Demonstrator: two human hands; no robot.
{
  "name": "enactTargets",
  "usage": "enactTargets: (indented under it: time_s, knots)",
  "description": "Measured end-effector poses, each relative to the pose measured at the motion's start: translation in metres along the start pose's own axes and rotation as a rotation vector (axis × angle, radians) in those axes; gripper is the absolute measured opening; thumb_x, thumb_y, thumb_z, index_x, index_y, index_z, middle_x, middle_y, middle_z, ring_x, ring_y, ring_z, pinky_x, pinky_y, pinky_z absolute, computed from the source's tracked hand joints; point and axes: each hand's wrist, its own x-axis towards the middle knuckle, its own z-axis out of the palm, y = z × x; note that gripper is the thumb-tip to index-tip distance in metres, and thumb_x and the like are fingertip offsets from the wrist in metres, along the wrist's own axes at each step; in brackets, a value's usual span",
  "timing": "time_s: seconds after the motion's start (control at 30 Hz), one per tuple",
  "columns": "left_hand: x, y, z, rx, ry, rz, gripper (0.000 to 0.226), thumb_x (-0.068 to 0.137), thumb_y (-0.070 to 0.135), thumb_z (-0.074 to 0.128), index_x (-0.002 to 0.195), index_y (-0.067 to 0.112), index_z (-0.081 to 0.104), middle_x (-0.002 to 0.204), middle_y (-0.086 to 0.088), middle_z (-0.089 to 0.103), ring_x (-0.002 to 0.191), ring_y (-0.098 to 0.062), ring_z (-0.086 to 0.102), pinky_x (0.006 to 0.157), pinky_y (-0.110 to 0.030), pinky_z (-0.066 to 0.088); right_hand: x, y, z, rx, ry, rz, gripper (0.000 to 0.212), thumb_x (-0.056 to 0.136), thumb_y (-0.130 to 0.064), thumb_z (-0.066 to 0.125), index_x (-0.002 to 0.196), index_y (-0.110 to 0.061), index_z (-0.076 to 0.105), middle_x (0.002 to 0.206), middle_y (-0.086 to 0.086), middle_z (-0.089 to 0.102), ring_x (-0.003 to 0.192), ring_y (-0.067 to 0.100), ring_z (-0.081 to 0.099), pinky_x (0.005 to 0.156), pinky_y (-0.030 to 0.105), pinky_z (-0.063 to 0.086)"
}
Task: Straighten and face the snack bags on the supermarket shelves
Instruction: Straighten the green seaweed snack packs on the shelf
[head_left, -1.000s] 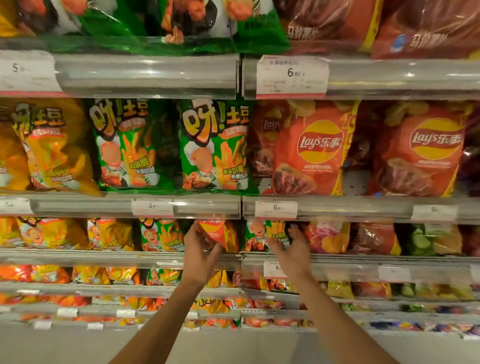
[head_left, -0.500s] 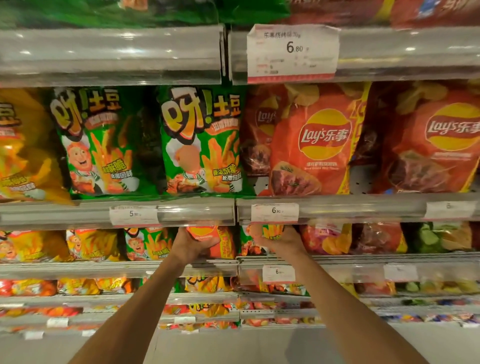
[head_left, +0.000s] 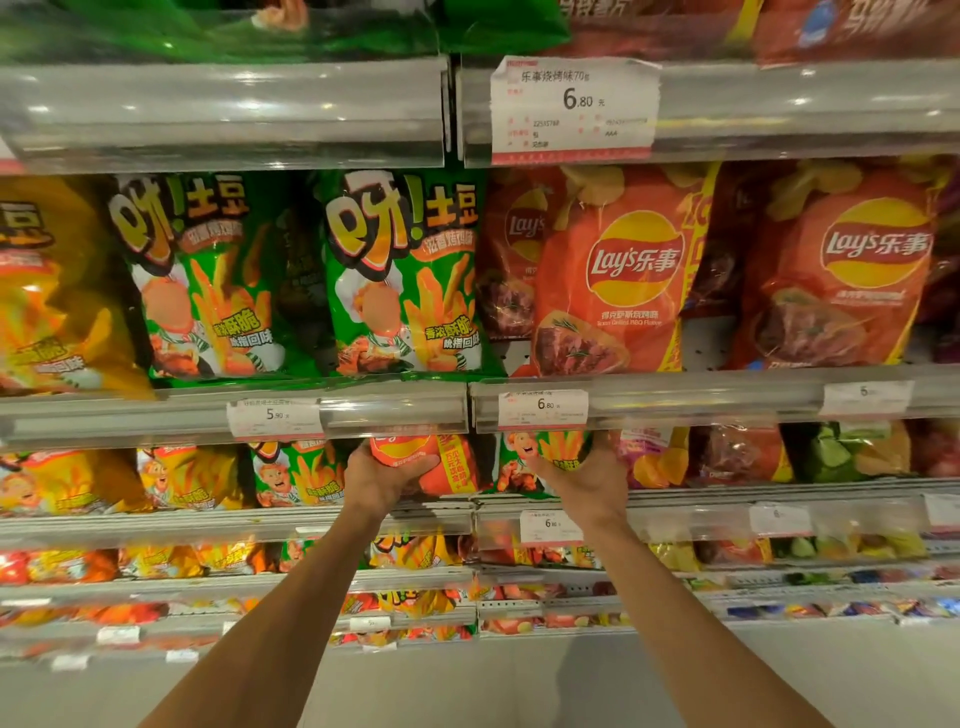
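Note:
Both my hands reach into the third shelf down. My left hand (head_left: 382, 480) grips a small orange-red Lay's bag (head_left: 441, 465) that stands just under the shelf rail, thumb across its front. My right hand (head_left: 587, 480) holds a small green potato-stick bag (head_left: 535, 452) right of the shelf divider, fingers curled round its right side. Left of the orange bag stands another green bag (head_left: 296, 475). The tops of both held bags are hidden behind the rail above.
The shelf above carries large green potato-stick bags (head_left: 405, 275) and orange Lay's bags (head_left: 618, 270). Clear price rails (head_left: 395, 415) with tags (head_left: 543, 410) front every shelf. Yellow bags (head_left: 176, 480) sit left, purple and green bags (head_left: 831, 452) right. Lower shelves hold several small packs.
The view has closed in on the shelves. My left hand went from touching the orange bag with spread fingers to gripping it; my right hand closed round the green bag.

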Motion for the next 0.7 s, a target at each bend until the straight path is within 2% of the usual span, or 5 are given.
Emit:
enactTargets:
  time_s: [0.17,0.37,0.47,0.57,0.7]
  knots:
    - [-0.016,0.009,0.026,0.017,-0.009,0.02,0.067,0.056,0.023,0.096,0.113,0.015,0.061,0.103,-0.004,0.071,0.097,-0.025,0.069,0.083,-0.047,0.061,-0.006,0.028,-0.036,0.178,-0.037,0.128,0.065,0.067,-0.042,0.092,0.116,-0.014,0.059,0.102,0.002,0.074,0.102,0.025,0.07,0.092,0.039,0.055]
    - [-0.037,0.028,0.074,0.024,-0.031,0.081,0.053,0.062,0.02,0.094,0.106,0.02,0.064,0.084,0.012,0.067,0.075,-0.001,0.063,0.046,-0.008,0.047,-0.033,0.081,-0.078,0.284,-0.047,0.228,0.054,0.065,-0.032,0.094,0.11,-0.021,0.066,0.097,-0.003,0.076,0.097,0.02,0.071,0.094,0.042,0.055]
    - [-0.04,0.032,0.099,0.038,-0.065,0.114,0.049,0.065,0.016,0.092,0.107,0.019,0.067,0.095,0.001,0.073,0.08,-0.014,0.07,0.053,-0.02,0.057,-0.046,0.105,-0.092,0.302,-0.045,0.226,0.046,0.066,-0.024,0.094,0.103,-0.024,0.066,0.088,-0.011,0.074,0.092,0.014,0.071,0.079,0.027,0.053]
    - [-0.041,0.033,0.121,0.084,-0.096,0.15,0.056,0.065,0.017,0.093,0.115,0.014,0.065,0.102,-0.006,0.074,0.085,-0.025,0.072,0.06,-0.032,0.062,-0.055,0.123,-0.101,0.304,-0.06,0.238,0.052,0.065,-0.026,0.095,0.108,-0.018,0.067,0.089,-0.009,0.075,0.089,0.014,0.071,0.075,0.027,0.051]
    - [-0.04,0.026,0.138,0.165,-0.073,0.159,0.061,0.064,0.023,0.094,0.115,0.012,0.063,0.107,-0.006,0.073,0.095,-0.025,0.07,0.085,-0.042,0.06,-0.063,0.136,-0.106,0.314,-0.079,0.223,0.051,0.059,-0.033,0.095,0.099,-0.03,0.064,0.079,-0.019,0.076,0.078,-0.002,0.07,0.064,0.019,0.049]
